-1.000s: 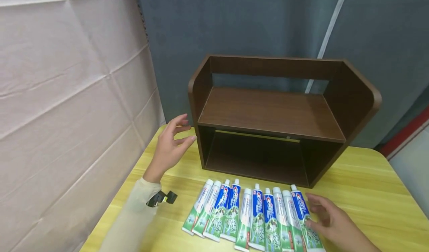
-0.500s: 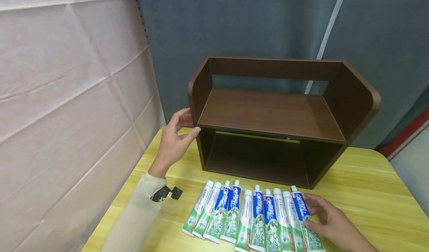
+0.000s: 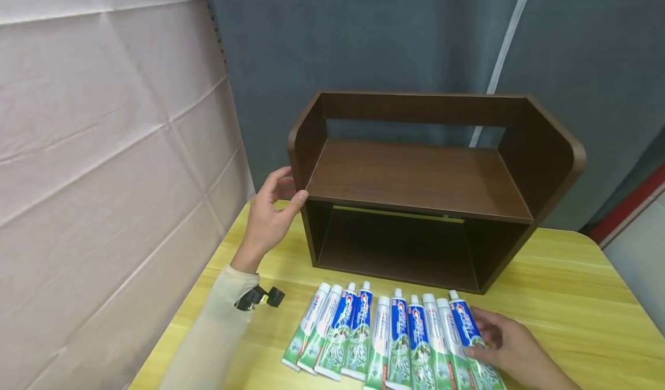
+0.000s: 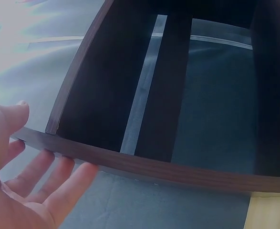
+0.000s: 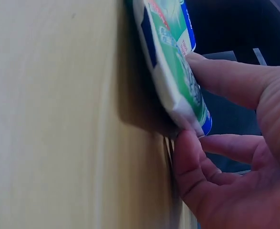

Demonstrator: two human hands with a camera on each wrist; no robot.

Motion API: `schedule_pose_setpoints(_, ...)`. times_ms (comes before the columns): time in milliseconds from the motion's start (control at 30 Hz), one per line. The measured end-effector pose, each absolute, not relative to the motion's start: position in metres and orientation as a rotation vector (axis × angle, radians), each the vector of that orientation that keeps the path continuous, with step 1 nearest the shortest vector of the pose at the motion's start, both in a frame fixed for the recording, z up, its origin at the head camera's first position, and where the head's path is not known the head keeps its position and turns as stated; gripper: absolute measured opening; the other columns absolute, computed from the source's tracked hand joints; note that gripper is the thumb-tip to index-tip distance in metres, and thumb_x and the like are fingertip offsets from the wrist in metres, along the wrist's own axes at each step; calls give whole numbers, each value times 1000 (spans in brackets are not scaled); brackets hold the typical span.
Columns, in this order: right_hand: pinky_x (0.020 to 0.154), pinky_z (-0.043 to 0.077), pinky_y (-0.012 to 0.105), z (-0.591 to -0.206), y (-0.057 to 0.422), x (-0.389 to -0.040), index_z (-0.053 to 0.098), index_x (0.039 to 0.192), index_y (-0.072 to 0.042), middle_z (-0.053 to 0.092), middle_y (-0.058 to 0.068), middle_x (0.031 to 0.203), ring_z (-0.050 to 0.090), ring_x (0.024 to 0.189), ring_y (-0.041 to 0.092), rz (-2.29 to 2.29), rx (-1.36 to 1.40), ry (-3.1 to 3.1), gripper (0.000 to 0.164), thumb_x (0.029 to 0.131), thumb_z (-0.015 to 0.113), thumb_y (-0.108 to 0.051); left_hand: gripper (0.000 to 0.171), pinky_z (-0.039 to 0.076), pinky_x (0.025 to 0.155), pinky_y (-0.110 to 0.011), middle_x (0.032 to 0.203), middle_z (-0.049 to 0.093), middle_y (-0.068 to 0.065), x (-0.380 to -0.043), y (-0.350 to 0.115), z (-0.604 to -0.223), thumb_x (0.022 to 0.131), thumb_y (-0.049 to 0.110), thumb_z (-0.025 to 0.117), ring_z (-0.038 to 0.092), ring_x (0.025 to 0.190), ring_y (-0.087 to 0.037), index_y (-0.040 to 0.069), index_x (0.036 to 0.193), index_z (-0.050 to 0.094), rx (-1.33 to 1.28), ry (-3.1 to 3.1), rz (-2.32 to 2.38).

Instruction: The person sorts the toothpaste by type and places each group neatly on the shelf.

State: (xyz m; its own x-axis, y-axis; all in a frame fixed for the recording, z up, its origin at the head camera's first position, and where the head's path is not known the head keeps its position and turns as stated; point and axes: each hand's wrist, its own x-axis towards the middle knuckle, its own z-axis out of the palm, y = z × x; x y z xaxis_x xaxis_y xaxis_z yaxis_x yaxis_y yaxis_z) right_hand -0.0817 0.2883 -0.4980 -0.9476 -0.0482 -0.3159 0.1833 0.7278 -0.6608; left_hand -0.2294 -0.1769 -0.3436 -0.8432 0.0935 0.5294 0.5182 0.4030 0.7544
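Observation:
A dark brown two-tier desktop shelf [image 3: 421, 176] stands at the back of the table. My left hand [image 3: 270, 214] is at its left side panel [image 4: 144, 164], with the thumb at the front edge and the fingers along the outer face. In front of the shelf lie several toothpaste tubes side by side, caps away from me. My right hand [image 3: 511, 347] pinches the rightmost toothpaste tube [image 3: 466, 323], blue, white and green. In the right wrist view the thumb [image 5: 221, 76] lies on the tube's printed face and a fingertip touches its side edge.
The other toothpaste tubes [image 3: 379, 344] lie close together just left of the right hand, with a small gap splitting the row. A pale fabric wall [image 3: 114, 147] rises left of the yellow wood-grain table [image 3: 566, 280]. A grey curtain [image 3: 395, 32] hangs behind the shelf.
My left hand has moved up and right from beside the shelf onto its left side panel. The right thumb has shifted left, farther over the rightmost toothpaste tube.

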Motion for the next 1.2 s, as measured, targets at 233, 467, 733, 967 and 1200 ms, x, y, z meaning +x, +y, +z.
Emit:
schedule_pose_setpoints(233, 68, 48, 23, -499, 285, -79, 48, 156, -1, 65, 0, 105, 55, 94, 18, -1064, 160, 2556, 103, 77, 92, -51, 53, 67, 79, -36, 134, 66, -11, -232, -174, -343, 104, 28, 71, 71, 116, -29, 20, 153, 52, -505, -2262, -1494)
schedule_pose_setpoints(467, 78, 58, 28, -497, 290, -75, 36, 164, -6, 68, 8, 128, 61, 104, 20, -1167, 106, 2405, 103, 84, 88, -45, 48, 66, 74, -30, 130, 69, -10, -233, -173, -342, 104, 30, 71, 73, 109, -28, 22, 149, 57, -474, -2252, -1451)
schedule_pose_setpoints(733, 85, 62, 32, -499, 303, -67, 15, 170, -10, 49, 28, 153, 65, 112, 28, -1349, 9, 2156, 107, 91, 83, -33, 53, 62, 93, -51, 135, 67, -9, -233, -169, -342, 101, 31, 75, 69, 116, -30, 23, 150, 57, -450, -2268, -1413)
schedule_pose_setpoints(967, 87, 64, 36, -506, 315, -69, 4, 169, -3, 62, 22, 138, 69, 114, 32, -1437, -99, 2051, 102, 99, 75, -26, 54, 58, 102, -54, 137, 67, -9, -235, -166, -344, 99, 28, 77, 67, 119, -30, 22, 149, 59, -438, -2247, -1432)
schedule_pose_setpoints(1200, 83, 64, 40, -506, 313, -67, 10, 169, -6, 64, 16, 133, 69, 105, 27, -1438, 52, 2082, 104, 96, 80, -27, 54, 59, 100, -54, 138, 66, -8, -234, -165, -342, 99, 30, 77, 66, 121, -30, 25, 149, 59, -428, -2245, -1483)
